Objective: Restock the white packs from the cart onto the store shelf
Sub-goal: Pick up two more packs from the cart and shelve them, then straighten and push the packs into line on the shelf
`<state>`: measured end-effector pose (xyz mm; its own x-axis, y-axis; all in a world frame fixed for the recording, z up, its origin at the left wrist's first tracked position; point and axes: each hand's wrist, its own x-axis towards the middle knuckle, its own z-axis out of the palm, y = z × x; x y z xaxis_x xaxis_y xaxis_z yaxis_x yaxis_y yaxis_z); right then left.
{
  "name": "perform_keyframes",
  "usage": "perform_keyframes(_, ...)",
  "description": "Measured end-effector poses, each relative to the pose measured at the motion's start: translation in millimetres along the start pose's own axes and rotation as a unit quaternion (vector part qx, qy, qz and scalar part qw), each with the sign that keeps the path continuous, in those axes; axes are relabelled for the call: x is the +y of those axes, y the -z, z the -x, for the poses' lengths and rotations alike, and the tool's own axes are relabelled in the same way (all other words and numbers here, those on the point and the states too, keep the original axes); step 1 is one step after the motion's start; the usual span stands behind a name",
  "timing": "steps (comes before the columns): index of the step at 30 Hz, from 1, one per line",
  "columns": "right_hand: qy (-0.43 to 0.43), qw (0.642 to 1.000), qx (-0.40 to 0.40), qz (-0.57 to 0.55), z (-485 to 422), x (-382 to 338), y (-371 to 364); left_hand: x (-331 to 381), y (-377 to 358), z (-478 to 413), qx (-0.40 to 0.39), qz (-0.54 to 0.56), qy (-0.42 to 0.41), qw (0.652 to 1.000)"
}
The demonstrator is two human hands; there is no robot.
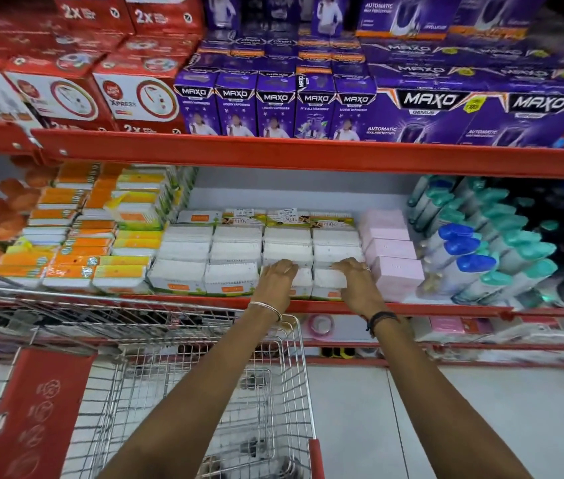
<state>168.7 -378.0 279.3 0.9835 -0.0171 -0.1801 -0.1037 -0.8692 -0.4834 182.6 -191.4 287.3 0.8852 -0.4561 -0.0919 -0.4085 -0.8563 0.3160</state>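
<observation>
Rows of white packs (235,250) fill the middle of the red-edged shelf (446,309), stacked front to back in several columns. My left hand (277,280) lies flat on the front pack of the third column. My right hand (356,281) rests on the front pack of the fourth column (329,280), fingers spread over its top. Both hands press on the packs rather than lifting them. The wire cart (204,375) stands below my arms, and I see no white packs in its basket.
Orange and yellow packs (76,243) sit left of the white ones, pink boxes (394,257) and blue and teal capped bottles (474,257) to the right. Purple and red boxes (273,105) crowd the shelf above. The cart's red child-seat flap (38,409) is at lower left.
</observation>
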Motion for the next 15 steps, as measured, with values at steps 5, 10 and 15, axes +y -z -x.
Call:
perform_keyframes(5, -0.033, 0.964, 0.199, -0.171, 38, -25, -12, 5, -15, 16, 0.168, 0.154, 0.048, 0.972)
perform_keyframes(10, -0.310, 0.782, 0.217, -0.495, 40, -37, -28, 33, -18, 23, 0.234, 0.472, 0.386, 0.757)
perform_keyframes(15, -0.364, 0.690, 0.080, -0.621, 25, -22, -24, 30, -11, 3, 0.161, 0.688, 0.506, 0.495)
